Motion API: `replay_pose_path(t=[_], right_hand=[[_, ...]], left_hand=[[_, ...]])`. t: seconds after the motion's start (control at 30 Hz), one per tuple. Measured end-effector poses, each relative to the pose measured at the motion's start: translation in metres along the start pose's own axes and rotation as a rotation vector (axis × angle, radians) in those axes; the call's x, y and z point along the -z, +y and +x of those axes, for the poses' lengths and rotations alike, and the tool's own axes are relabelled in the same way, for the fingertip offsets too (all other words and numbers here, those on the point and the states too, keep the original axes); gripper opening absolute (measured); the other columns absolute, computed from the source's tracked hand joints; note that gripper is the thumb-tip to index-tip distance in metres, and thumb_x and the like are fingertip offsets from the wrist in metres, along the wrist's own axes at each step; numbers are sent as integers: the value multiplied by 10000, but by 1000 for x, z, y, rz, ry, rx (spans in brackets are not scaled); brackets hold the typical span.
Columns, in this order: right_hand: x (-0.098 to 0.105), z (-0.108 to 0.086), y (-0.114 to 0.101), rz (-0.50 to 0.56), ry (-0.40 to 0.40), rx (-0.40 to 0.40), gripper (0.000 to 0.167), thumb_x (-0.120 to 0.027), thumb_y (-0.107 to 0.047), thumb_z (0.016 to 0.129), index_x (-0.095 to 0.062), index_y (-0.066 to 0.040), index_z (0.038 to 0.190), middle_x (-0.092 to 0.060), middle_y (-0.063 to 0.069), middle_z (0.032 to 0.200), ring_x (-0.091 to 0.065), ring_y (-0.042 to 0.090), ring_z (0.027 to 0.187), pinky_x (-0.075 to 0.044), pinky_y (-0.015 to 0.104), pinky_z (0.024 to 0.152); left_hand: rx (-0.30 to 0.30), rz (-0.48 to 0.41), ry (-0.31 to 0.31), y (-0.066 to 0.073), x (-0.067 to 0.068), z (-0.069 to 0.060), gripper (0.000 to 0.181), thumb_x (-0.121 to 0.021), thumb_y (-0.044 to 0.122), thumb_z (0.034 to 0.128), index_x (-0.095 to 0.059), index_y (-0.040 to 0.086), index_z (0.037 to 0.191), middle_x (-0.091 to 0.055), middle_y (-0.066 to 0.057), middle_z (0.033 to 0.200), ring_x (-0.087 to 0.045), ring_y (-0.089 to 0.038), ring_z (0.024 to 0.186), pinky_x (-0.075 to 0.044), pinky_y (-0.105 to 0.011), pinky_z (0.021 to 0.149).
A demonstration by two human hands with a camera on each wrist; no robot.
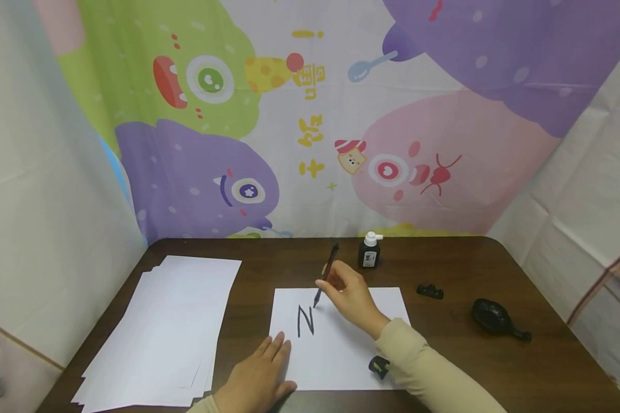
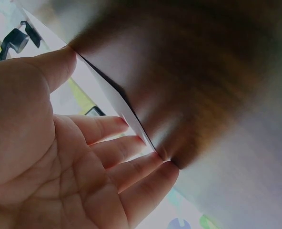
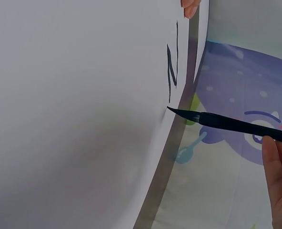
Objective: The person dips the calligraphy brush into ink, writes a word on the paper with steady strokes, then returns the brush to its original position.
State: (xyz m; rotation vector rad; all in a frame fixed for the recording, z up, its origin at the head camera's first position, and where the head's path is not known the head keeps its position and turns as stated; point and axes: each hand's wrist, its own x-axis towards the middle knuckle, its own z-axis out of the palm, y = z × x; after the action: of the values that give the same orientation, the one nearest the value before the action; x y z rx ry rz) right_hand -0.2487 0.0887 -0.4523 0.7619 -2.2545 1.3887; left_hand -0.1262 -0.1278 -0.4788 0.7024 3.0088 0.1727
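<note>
My right hand (image 1: 352,292) pinches a dark calligraphy brush (image 1: 329,267) between thumb and fingers. In the right wrist view the pointed brush tip (image 3: 181,113) is just at the upper end of a black N-shaped stroke mark (image 3: 172,67); whether it touches the paper I cannot tell. That mark sits on the left part of a white sheet of paper (image 1: 341,355). With fingers extended, my left hand (image 1: 258,373) rests on the sheet's lower left edge. In the left wrist view the left fingers (image 2: 131,169) lie straight, with nothing gripped.
A stack of white paper (image 1: 160,332) lies at the left. Behind the right hand stands a black bottle (image 1: 369,253) with a white cap. To the right are a small black brush rest (image 1: 430,291) and a black gourd-shaped dish (image 1: 496,317). A small black object (image 1: 379,367) sits beside the right sleeve.
</note>
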Motion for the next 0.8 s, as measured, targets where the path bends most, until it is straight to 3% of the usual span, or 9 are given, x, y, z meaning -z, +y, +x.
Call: replay_pose_path(t=[0.53, 0.8], right_hand=[[3, -5, -1, -29, -49, -4, 134, -716, -107, 886, -605, -70, 951, -583, -11, 788, -556, 39, 695, -535, 203, 616], [7, -7, -4, -17, -90, -17, 137, -713, -121, 891, -602, -111, 971, -610, -8, 826, -619, 82, 777, -571, 225, 669]], left_hand=[[2, 0, -7, 1, 0, 1, 730, -665, 492, 863, -512, 16, 1394, -483, -167, 1483, -505, -375, 1326, -504, -497, 1000], [4, 0, -8, 0, 0, 1, 734, -663, 496, 863, -509, 17, 1398, -479, -164, 1487, -501, -371, 1331, -503, -494, 1003]])
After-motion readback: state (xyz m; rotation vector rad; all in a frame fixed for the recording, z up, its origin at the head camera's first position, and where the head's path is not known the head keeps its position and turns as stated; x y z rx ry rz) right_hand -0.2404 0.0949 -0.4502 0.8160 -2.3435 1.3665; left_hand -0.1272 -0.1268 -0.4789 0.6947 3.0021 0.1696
